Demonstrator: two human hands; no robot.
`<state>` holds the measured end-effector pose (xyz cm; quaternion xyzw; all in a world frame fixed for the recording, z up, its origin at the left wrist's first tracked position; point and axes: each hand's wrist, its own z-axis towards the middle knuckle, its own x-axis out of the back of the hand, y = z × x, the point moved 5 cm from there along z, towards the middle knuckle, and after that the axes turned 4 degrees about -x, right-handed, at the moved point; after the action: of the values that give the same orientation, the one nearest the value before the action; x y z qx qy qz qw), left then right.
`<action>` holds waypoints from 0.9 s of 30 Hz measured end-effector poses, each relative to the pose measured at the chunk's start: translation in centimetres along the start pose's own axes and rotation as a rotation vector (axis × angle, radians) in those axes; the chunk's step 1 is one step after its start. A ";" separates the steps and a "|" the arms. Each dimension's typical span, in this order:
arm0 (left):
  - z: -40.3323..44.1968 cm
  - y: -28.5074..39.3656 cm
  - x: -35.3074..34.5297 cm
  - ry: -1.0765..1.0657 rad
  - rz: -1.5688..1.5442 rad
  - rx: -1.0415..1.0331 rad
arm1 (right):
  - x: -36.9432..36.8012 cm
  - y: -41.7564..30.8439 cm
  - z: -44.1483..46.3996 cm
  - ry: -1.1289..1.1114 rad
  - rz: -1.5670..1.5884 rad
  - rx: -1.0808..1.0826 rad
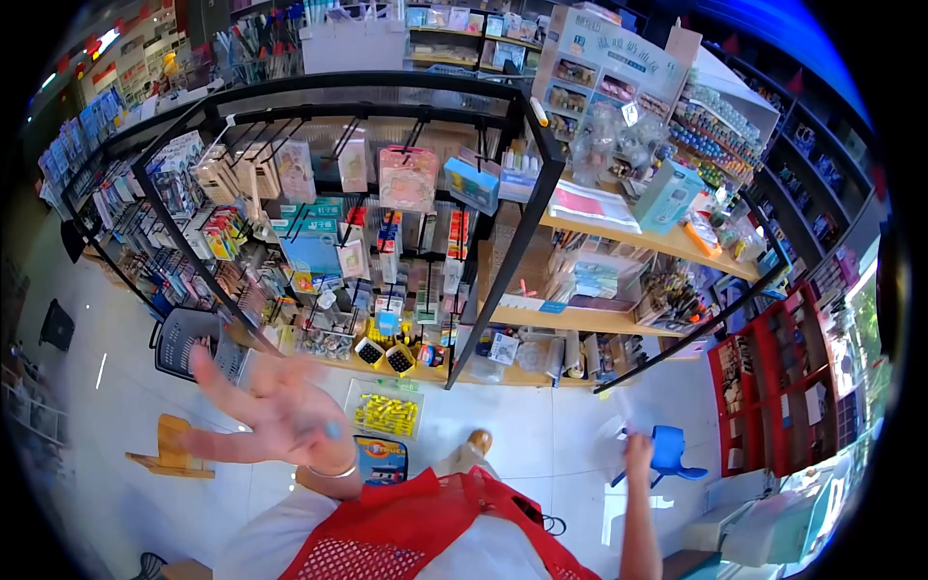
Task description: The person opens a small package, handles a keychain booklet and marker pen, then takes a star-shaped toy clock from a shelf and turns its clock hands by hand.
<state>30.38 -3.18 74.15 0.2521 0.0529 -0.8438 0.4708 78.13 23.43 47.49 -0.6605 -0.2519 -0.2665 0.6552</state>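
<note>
Closest is the wearer's red mesh vest point(425, 507), with a black-framed stationery rack point(503, 275) beyond it. The grey basket point(181, 340) lies past the fingertips of the left hand point(275, 416), the nearer one; the clear tray point(362, 386) of yellow packets point(387, 414) lies to its right, seemingly longer sideways. The left fingers spread wide; whether they hold the small blue blur point(333, 428) is unclear. The right hand point(638, 449), well apart from both containers, is too blurred to tell its grip.
</note>
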 end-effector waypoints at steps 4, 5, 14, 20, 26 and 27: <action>-4.3 -2.6 -4.4 -0.548 0.502 -0.196 | 4.2 -15.7 10.3 0.085 0.701 0.069; -5.9 -3.7 -5.9 -0.603 0.540 -0.105 | 5.2 -19.2 12.8 -0.007 0.668 0.271; -8.7 -8.6 -14.1 -0.556 0.670 -0.140 | -1.9 -42.4 26.2 -0.829 1.556 -0.004; -9.7 -9.3 -16.3 -0.801 0.643 -0.078 | -3.7 -46.0 32.9 -0.711 1.533 0.140; -5.9 -9.8 -10.1 0.010 0.554 -0.060 | -4.7 -46.1 33.4 -0.658 1.480 0.099; -5.2 -9.4 -8.5 0.275 0.612 -0.139 | -4.6 -46.2 33.1 -0.616 1.438 0.077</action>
<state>28.23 10.22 72.33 0.3349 0.0952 -0.6157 0.7069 43.97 57.30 78.20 -0.6825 0.0581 0.4275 0.5900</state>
